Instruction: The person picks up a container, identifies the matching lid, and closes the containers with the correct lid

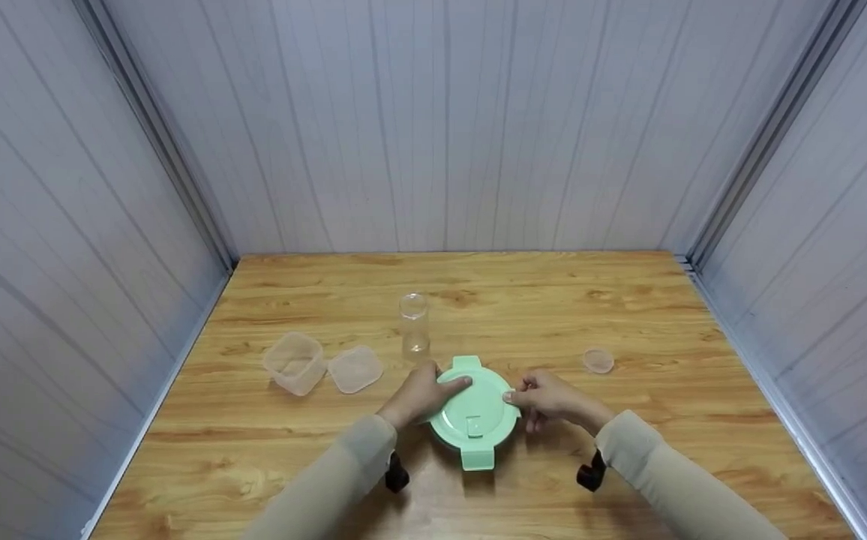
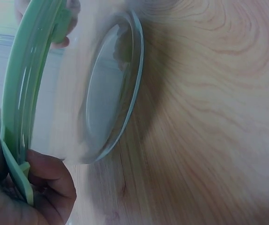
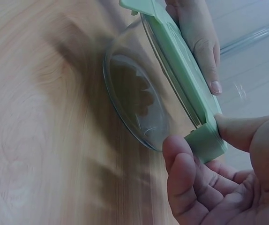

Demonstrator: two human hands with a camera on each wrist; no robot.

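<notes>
While the left hand (image 1: 422, 396) and right hand (image 1: 553, 401) clamp the green-lidded bowl (image 1: 482, 405), a wood-grain worktop (image 1: 208, 457) spreads beneath it, a pale panelled wall (image 1: 471, 135) behind.

The desk (image 1: 208, 450) has a flat top with yellow-brown wood grain. On its left side, a translucent square container (image 1: 306, 381) sits just beside a flat translucent lid (image 1: 355, 369); a clear cylinder (image 1: 415, 326) stands upright farther back, near the centre. A round glass bowl (image 3: 137, 103) with a green lid (image 1: 482, 401) rests at front centre, and a small clear disc (image 1: 598, 361) lies well apart to the right.
</notes>
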